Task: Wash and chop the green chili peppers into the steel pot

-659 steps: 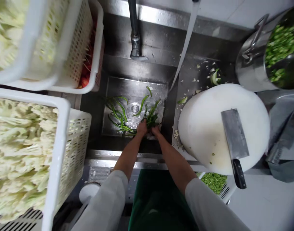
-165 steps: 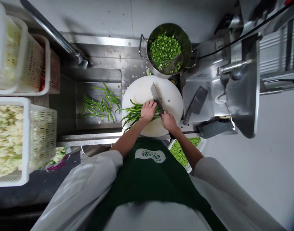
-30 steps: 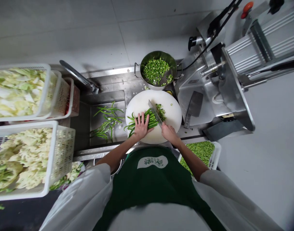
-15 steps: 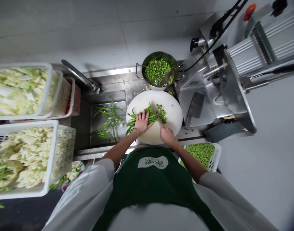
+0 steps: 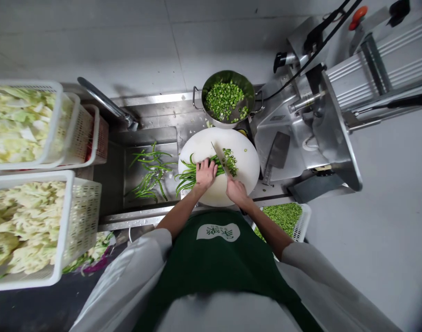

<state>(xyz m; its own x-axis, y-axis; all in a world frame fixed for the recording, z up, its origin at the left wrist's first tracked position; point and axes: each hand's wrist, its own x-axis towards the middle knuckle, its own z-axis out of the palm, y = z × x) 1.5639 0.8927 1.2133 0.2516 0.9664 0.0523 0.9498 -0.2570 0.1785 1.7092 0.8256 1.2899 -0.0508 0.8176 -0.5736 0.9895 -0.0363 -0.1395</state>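
Observation:
My left hand (image 5: 206, 174) presses down on a bundle of long green beans (image 5: 186, 176), its fingers curled over them close to the blade. A kitchen knife (image 5: 218, 154) is in my right hand (image 5: 237, 190), wrapped round the handle. The blade stands across the right end of the bundle. Just right of it, chopped bean pieces (image 5: 231, 162) lie in a small heap. Everything rests on a round white cutting board (image 5: 247, 159). Bean tips stick out to the left of my left hand; the beans under the palm are hidden.
Loose beans (image 5: 152, 177) lie in the sink (image 5: 131, 157) on the left. Behind the board stands a pot (image 5: 216, 121) of cut beans. A cleaver (image 5: 279, 150) lies beside the slicing machine (image 5: 342, 138). White baskets (image 5: 71, 184) of vegetables stand left; another basket (image 5: 302, 223) sits lower right.
My left hand's spread fingers have drawn together and curled over the beans. The knife remains at the bundle's cut end. The whole view has shifted slightly.

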